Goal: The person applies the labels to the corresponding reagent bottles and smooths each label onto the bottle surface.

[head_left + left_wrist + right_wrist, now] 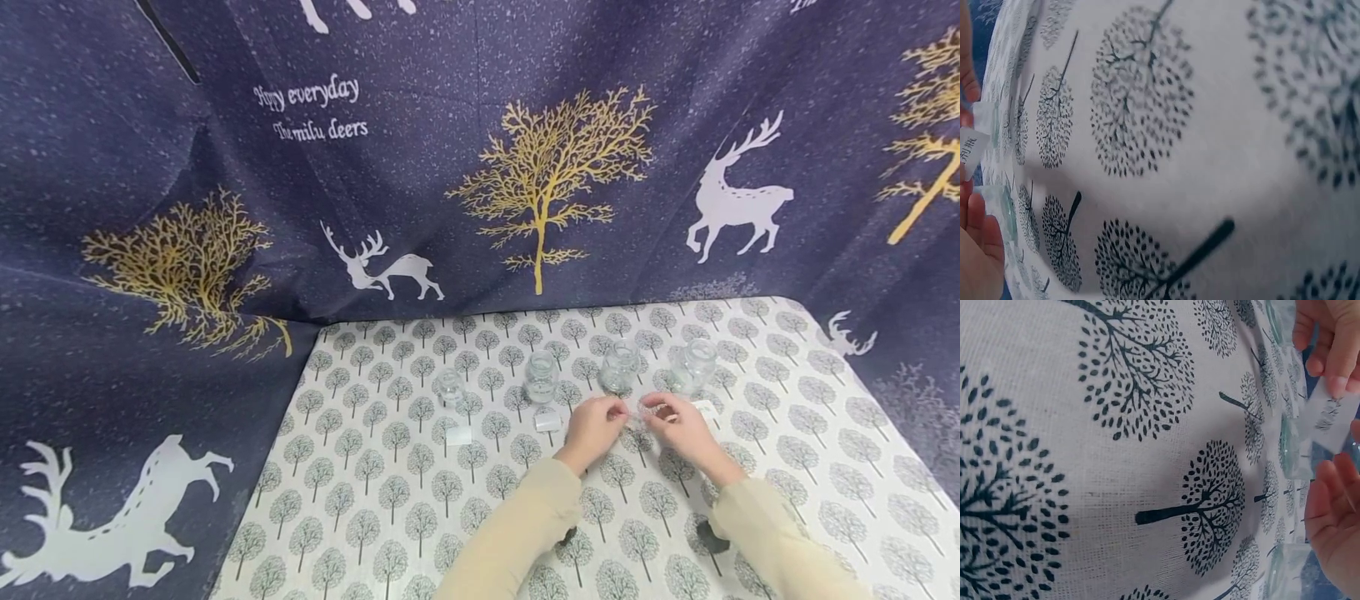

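A small white label (1329, 422) with handwritten marks is held between the two hands, just in front of the jars. My left hand (596, 427) pinches it; in the right wrist view that thumb lies flat on its face. My right hand (681, 429) has thumb and fingertips together at the label's other end, beside a clear, shiny edge. Right behind the hands stand a clear glass jar (621, 367) and another glass jar (693, 367), the latter partly hidden by the right hand. Label and hands show only at the edges of both wrist views.
Farther left stand a third glass jar (542, 377) and a smaller one (451, 387). A white label (547, 421) and another pale label (458, 435) lie before them; a white piece (707, 409) lies right of the hands. A tree-print cloth (360, 500) covers the table, against a dark blue curtain (420, 167).
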`<action>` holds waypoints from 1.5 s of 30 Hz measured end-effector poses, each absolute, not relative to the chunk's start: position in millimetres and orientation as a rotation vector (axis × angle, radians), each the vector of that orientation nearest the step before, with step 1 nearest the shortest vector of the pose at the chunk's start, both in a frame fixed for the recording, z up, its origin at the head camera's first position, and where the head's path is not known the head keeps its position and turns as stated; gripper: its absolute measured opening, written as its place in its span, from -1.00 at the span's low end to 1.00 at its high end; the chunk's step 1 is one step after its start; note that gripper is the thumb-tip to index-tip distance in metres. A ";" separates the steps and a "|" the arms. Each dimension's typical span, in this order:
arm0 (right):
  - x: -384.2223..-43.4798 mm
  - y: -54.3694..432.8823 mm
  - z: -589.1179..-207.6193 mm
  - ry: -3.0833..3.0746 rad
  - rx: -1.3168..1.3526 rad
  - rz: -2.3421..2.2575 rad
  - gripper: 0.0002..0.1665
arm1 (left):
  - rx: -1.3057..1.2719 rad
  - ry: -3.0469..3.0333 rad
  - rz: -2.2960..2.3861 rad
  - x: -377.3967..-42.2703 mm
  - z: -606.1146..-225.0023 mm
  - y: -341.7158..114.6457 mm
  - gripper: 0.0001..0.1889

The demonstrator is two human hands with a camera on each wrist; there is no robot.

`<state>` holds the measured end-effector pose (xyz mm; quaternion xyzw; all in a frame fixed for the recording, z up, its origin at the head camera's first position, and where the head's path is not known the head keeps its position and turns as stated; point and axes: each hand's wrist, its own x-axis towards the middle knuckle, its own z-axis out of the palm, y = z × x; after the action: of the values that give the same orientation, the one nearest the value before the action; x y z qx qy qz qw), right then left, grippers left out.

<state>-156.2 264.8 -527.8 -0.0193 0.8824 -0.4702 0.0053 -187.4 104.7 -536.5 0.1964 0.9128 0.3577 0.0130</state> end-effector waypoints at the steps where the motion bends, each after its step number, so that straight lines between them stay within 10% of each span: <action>1: -156.7 265.5 -527.9 2.769 -0.046 -1.466 -0.65 | 0.552 2.803 1.202 -187.2 -535.9 104.8 -0.97; 45: -202.4 259.5 -540.1 2.947 0.156 -1.431 -0.82 | 0.167 2.661 1.360 -209.6 -523.4 115.0 -0.73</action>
<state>-202.4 259.5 -540.1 0.0476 0.8964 -0.4353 -0.0690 -209.6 115.0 -523.4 0.0555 0.8865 0.4533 0.0744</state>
